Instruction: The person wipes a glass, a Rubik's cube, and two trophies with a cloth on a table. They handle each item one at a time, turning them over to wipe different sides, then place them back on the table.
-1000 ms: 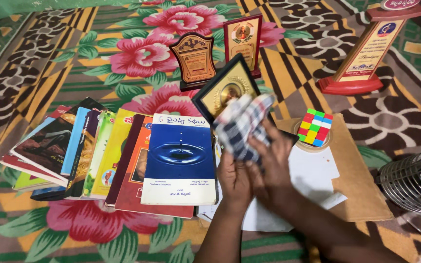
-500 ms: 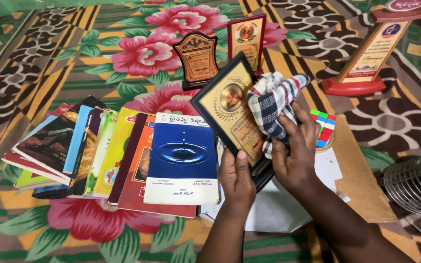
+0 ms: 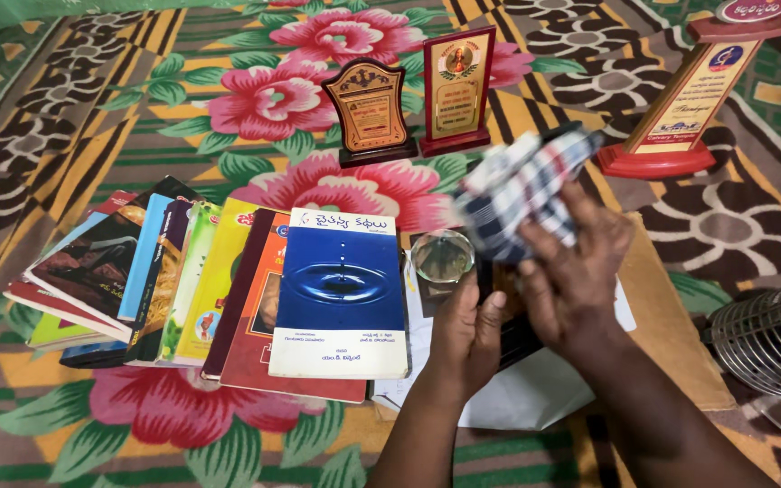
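My right hand (image 3: 580, 280) grips a bunched black, white and red checked cloth (image 3: 522, 190), which is blurred and pressed over a dark framed plaque (image 3: 510, 336). My left hand (image 3: 472, 334) holds the plaque by its lower edge. Cloth and hands hide most of the plaque; only a dark strip of frame shows between the hands. A small clear glass dome (image 3: 442, 256) lies just left of the plaque, beside a blue book (image 3: 341, 294).
A fan of overlapping books (image 3: 137, 271) lies at left on the floral mat (image 3: 273, 99). Two standing plaques (image 3: 371, 108) (image 3: 456, 86) are behind. A tall red-based trophy (image 3: 689, 99) stands far right. White paper (image 3: 517, 398) on a brown board (image 3: 671, 316); a wire fan guard (image 3: 770, 334) at right.
The cloth and my right hand have swept up and to the right over the plaque, now covering its face. The plaque has shifted right, uncovering the glass dome; the colourful cube is now hidden.
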